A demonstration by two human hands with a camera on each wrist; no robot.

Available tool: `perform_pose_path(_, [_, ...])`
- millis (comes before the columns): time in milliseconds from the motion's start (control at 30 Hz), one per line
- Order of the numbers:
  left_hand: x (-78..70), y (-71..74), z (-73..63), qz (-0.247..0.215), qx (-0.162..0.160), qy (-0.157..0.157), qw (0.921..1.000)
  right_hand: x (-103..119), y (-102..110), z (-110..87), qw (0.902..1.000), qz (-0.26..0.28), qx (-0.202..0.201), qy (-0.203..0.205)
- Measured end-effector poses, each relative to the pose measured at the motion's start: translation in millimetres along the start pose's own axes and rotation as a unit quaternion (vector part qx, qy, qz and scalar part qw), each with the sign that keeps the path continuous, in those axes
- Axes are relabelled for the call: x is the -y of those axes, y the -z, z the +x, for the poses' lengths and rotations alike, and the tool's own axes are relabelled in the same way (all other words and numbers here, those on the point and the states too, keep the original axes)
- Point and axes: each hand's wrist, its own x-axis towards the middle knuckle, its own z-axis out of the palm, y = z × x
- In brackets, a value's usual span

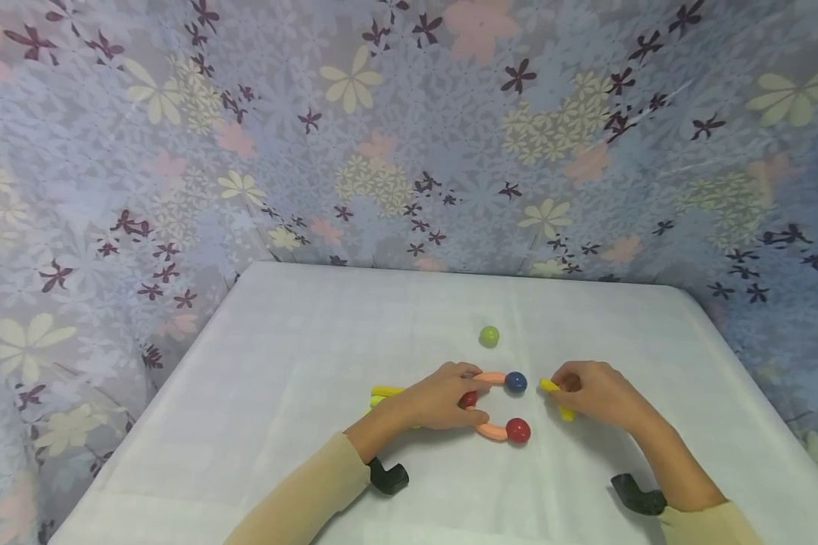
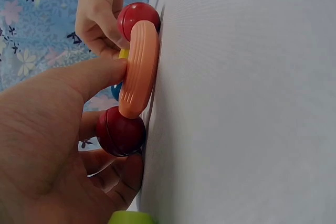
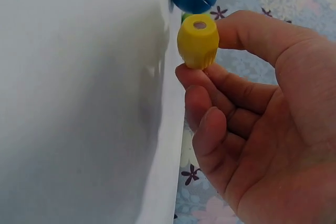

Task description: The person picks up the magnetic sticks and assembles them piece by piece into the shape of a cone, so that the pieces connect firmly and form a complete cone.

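My left hand (image 1: 443, 400) grips a small joined piece low over the white table, thumb on one of its orange curved sticks (image 2: 139, 69). That stick runs from a red ball (image 1: 519, 431) to a second red ball (image 2: 121, 131) among my fingers. Another orange stick (image 1: 492, 377) leads to a blue ball (image 1: 516, 382), so the piece gapes toward the right. To its right, my right hand (image 1: 600, 393) pinches a yellow stick (image 3: 197, 45) between thumb and fingers. The stick's round end shows a grey metal spot, and the blue ball appears just beyond it in the right wrist view.
A light green ball (image 1: 489, 336) lies farther back on the white-covered table (image 1: 313, 325). Several yellow and yellow-green sticks (image 1: 385, 392) lie partly hidden behind the left forearm. Black curved pieces (image 1: 388, 478) sit by both wrists. A flowered cloth (image 1: 409, 151) hangs behind the table.
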Motion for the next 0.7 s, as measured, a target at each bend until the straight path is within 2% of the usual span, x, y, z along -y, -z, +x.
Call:
perform_pose_path(433, [-0.8,1.3,-0.7,0.002,0.003,-0.003,1.0,16.5,-7.5,-2.7,0.9997,-0.019,0.006,0.015])
perform_pose_path(700, [0.9,1.6,-0.5,-0.004,0.005,0.001,1.0,21.3,-14.0,-0.8,0.9996,-0.02,-0.009,0.02])
